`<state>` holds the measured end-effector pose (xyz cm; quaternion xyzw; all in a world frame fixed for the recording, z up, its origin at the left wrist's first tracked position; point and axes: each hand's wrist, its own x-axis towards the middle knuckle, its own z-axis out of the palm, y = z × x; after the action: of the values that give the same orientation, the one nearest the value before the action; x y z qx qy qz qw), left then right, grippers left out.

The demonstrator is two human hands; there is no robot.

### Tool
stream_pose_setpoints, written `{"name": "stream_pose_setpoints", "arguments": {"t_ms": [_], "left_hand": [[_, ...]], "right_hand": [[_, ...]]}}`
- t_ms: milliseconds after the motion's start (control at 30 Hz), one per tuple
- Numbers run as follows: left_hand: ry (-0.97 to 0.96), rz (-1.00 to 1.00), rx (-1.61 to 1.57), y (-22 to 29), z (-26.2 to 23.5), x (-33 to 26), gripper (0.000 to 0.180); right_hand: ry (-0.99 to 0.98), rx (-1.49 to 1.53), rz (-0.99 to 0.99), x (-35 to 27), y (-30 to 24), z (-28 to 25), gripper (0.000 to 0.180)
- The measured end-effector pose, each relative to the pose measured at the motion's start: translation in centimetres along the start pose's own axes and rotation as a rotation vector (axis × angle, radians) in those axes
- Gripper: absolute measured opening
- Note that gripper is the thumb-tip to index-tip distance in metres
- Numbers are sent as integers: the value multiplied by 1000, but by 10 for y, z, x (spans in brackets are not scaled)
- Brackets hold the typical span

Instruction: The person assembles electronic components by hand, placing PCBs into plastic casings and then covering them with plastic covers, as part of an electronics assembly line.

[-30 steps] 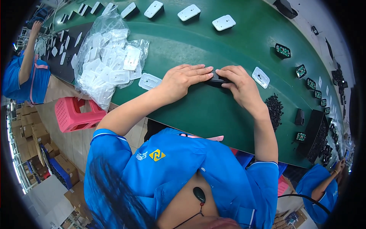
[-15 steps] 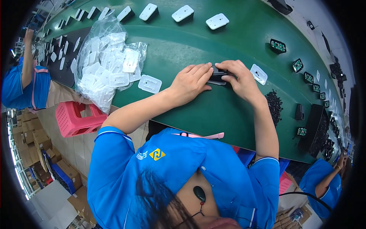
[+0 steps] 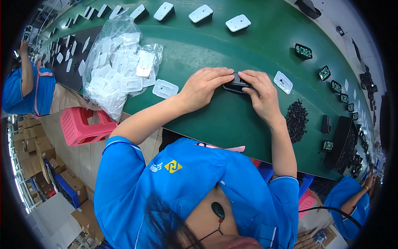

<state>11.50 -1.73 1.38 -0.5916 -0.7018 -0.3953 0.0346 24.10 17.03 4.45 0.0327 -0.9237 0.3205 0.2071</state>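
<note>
Between my two hands a black plastic housing (image 3: 237,86) lies on the green bench, its far side partly covered by my fingers. My left hand (image 3: 207,85) reaches over it from the left, fingers together and tips pressed on its upper edge. From the right, my right hand (image 3: 260,89) grips the housing's other end with thumb and fingers. A white plastic cover plate (image 3: 283,82) lies just right of my right hand. Another white cover plate (image 3: 165,89) rests left of my left forearm. Beside my right wrist is a heap of small black parts (image 3: 296,120).
A clear plastic bag (image 3: 120,62) full of white plates sits at left. Black housings with white covers (image 3: 238,23) stand in a row along the far side. Housings with green circuit boards (image 3: 303,51) line the right, near a black bin (image 3: 342,141). Co-workers sit at both sides.
The black housing has turned and now lies flatter, more of its near side showing. My left fingers have slid slightly right over it, and my right hand has shifted a little.
</note>
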Motion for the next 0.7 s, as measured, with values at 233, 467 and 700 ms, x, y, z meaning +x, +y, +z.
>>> {"name": "stream_pose_setpoints", "arguments": {"t_ms": [233,467,700], "left_hand": [[-48,5,12,-4,1,-7,39],[-91,114,208,-1,0,-5,44],[-1,104,255,-2,20,8,48]], "right_hand": [[-38,-63,-19,-3,4,5,40],[38,-120,32,-13,2,17,42],[-206,335,266,11,23,-6,35]]}}
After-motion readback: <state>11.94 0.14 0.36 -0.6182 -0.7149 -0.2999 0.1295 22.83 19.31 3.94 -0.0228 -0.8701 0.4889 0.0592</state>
